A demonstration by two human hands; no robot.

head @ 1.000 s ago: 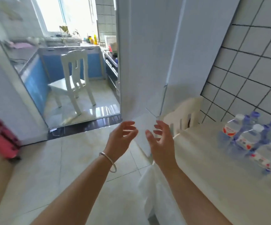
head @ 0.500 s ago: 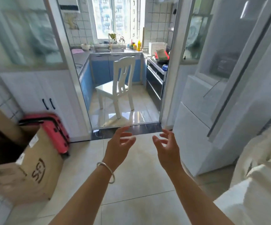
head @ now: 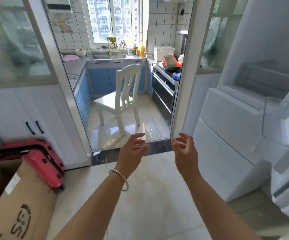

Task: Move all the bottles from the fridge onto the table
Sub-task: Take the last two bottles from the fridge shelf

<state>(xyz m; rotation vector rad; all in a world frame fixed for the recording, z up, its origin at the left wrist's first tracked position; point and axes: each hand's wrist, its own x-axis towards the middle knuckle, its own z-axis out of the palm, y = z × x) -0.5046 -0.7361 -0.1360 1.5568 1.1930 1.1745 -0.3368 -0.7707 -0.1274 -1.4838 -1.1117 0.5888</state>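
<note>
Plainly, with both hands empty and spread, left hand [head: 131, 153] and right hand [head: 185, 153] raised over the floor, and no bottles in view, the open fridge door [head: 226, 135] at right could catch an elbow in turning.

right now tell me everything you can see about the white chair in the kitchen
The white chair stands upright on the glossy tiled kitchen floor, just past the doorway. It looks like painted wood, with a flat seat, a tall back with vertical slats and a curved top rail, and straight legs that reflect in the tiles. It is turned at an angle, back toward the oven side. Nothing rests on the seat, and neither hand touches it. Blue cabinets stand behind it.
</note>
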